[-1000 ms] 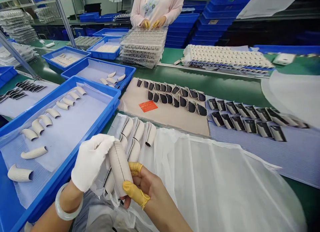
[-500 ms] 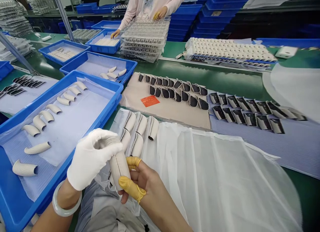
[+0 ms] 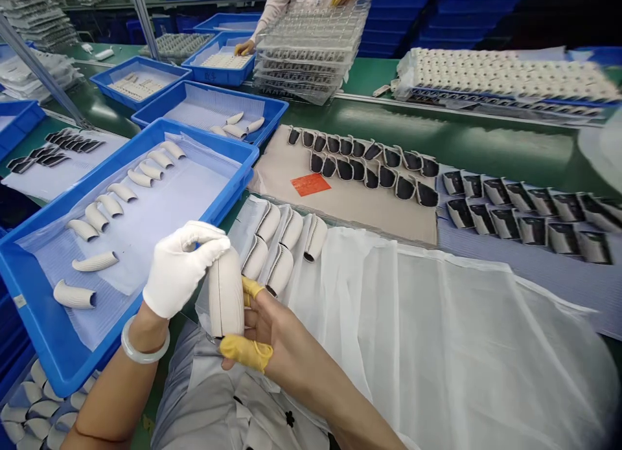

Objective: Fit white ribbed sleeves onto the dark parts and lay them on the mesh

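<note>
Above your lap [image 3: 182,392], right of blue tray [image 3: 46,343]: cream ribbed sleeve [image 3: 228,298], long axis roughly away from you. Your gloved left hand [image 3: 182,265] pinches far end; right hand [image 3: 267,330], yellow finger cots [image 3: 245,353] on, grasps near end.

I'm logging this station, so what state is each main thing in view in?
Left hand: gloved, closed on the piece's upper end
Right hand: yellow-tipped thumb and finger, holding its lower part
Piece: held, seam line showing
Near tray: open-topped, lined, partly filled
Red card: lying flat
Clear trays: stacked
White sheet: spread out, creased
</note>
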Tool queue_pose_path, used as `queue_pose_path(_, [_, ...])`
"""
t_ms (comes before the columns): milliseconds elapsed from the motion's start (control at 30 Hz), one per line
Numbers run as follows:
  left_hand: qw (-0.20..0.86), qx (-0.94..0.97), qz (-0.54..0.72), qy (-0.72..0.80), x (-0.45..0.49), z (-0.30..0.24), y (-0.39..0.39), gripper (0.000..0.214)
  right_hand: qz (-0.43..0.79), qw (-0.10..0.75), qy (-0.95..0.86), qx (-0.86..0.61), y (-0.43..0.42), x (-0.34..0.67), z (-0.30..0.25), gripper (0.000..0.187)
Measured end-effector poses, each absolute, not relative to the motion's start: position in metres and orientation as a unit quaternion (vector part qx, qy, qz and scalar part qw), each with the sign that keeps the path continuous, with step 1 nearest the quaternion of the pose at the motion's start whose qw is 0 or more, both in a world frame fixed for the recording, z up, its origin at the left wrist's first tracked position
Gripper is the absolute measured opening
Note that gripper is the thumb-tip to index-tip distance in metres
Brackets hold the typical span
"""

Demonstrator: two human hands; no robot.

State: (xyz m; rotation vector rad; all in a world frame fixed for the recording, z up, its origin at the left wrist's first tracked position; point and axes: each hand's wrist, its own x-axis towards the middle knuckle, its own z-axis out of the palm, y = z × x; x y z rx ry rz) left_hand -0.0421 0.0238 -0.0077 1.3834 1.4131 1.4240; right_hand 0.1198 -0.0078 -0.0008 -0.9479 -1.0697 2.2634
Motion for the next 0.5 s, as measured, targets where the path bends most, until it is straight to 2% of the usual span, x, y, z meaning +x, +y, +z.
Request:
queue_pose_path(100, [0.401, 0.489, 0.597, 0.495, -0.045, -0.014, 0.023, 0.008, 0.808, 0.264, -0.41, -0.331, -0.018, 0.118, 0.0, 0.076])
queue_pose_path(433, [0.452, 0.473, 0.629, 0.42, -0.045, -0.017, 0.016, 0.009, 0.689, 0.298, -0.525, -0.4, -0.019, 0.115, 0.0, 0.042])
queue_pose_path(500, [0.453, 0.494, 0.618, 0.411, -0.043, -0.016, 0.014, 0.008, 0.669, 0.31, -0.522, -0.428, -0.011, 0.113, 0.0, 0.048])
